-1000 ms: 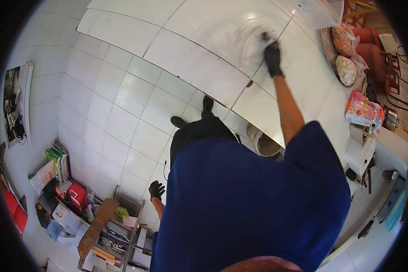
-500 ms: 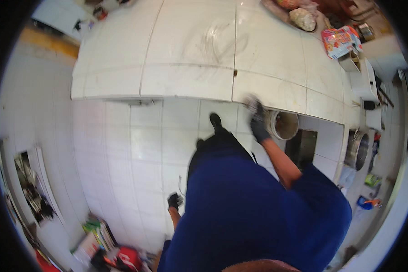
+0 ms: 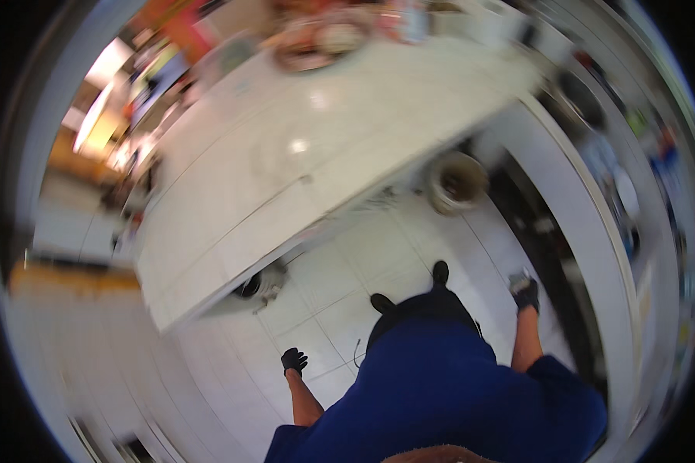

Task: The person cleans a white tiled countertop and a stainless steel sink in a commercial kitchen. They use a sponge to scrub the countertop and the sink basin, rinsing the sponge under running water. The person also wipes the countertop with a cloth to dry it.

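Both hands wear dark gloves. My left hand [image 3: 293, 360] hangs above the tiled floor [image 3: 332, 274], left of my body, with its fingers curled in and nothing visible in them. On the other side, my right hand [image 3: 524, 292] is held low beside the dark opening under the counter. Its fingers are bent around a small greyish patch; whether that is a held thing or part of the glove is too blurred to tell. Ahead stands a white tiled counter [image 3: 286, 185], which neither hand touches.
A round bucket [image 3: 457, 183] sits on the floor under the counter's edge. A grey appliance-like thing [image 3: 266, 284] shows beneath the counter's left end. On top, at the far side, lies a tray [image 3: 320, 46] of food. A metal pot [image 3: 578, 102] stands at right.
My right hand has drawn back from the counter's front edge, down and to the right. My view has turned and moved, so the counter now slants. The left hand remains low at my side.
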Demonstrator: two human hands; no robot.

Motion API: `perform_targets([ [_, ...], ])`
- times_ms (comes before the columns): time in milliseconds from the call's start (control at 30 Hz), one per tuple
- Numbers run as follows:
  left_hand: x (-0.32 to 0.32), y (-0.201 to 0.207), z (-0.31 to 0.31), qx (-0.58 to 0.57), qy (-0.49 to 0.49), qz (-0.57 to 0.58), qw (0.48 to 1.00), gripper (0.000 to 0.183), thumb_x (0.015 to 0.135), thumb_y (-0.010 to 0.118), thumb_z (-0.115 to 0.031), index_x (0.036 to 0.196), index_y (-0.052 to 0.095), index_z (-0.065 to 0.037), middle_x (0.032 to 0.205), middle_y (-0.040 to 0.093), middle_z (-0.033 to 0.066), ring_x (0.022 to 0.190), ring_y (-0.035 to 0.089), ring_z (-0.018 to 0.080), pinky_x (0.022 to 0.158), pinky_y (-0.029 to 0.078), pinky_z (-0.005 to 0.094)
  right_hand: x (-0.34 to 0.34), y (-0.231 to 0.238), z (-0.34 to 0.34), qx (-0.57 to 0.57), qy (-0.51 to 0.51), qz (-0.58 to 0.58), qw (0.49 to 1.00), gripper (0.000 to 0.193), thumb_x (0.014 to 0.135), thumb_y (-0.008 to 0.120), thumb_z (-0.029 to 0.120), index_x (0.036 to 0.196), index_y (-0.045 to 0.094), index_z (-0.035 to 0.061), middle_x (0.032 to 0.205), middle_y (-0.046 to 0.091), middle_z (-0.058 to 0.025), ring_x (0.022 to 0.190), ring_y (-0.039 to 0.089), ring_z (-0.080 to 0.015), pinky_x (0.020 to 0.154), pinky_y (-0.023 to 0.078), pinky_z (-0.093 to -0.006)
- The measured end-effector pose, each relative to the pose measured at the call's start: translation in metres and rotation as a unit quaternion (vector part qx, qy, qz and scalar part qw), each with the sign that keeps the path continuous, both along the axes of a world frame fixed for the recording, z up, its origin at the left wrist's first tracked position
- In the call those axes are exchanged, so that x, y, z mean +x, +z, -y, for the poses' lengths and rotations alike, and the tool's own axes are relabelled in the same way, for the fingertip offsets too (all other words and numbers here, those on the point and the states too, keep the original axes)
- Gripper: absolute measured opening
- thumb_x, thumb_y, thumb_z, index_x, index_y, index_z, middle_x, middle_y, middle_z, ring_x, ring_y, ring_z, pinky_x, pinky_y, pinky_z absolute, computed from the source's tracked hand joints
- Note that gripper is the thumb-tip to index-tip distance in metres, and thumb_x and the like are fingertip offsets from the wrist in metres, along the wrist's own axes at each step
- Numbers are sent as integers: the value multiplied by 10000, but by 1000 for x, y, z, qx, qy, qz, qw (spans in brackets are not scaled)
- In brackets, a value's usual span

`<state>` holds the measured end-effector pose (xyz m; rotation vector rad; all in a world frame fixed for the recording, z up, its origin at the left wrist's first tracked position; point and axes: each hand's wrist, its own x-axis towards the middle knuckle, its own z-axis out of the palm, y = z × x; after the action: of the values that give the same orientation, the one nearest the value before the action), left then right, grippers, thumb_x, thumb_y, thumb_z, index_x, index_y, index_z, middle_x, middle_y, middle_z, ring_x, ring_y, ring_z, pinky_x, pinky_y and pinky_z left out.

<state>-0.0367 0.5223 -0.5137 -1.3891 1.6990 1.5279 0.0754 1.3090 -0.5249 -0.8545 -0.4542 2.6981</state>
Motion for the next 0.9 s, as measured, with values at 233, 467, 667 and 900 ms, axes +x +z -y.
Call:
perform_targets([
  [233,-102,19,-94,64,-194,14,979,385,846,408,-259,1203,409,-113,1101,531,158,872,577,312,673,477,428,146,-58,46,227,-182,270,918,147,796,441,117,839,555,34,692,549,-63,591,536,-162,544,473,-289],
  [467,-96,-18,-221,27,-417,126,900,357,836,426,-268,1156,455,-111,1049,549,156,796,597,313,643,490,431,244,27,-15,19,-329,-31,944,278,714,472,102,958,498,-29,823,537,-140,676,547,-232,615,495,-335],
  [667,-43,5,-408,4,-509,74,858,291,831,462,-277,1062,512,-108,891,593,115,707,602,254,581,491,381,323,144,-148,-65,-491,-102,863,245,694,483,94,910,482,-22,844,533,-140,747,549,-249,651,501,-334],
  [900,-84,3,-525,-14,-635,105,765,306,822,437,-289,1069,483,-115,946,577,119,736,598,261,594,473,396,397,160,-274,102,-574,-30,812,157,765,462,137,882,516,48,780,537,-55,715,540,-179,651,471,-311],
])
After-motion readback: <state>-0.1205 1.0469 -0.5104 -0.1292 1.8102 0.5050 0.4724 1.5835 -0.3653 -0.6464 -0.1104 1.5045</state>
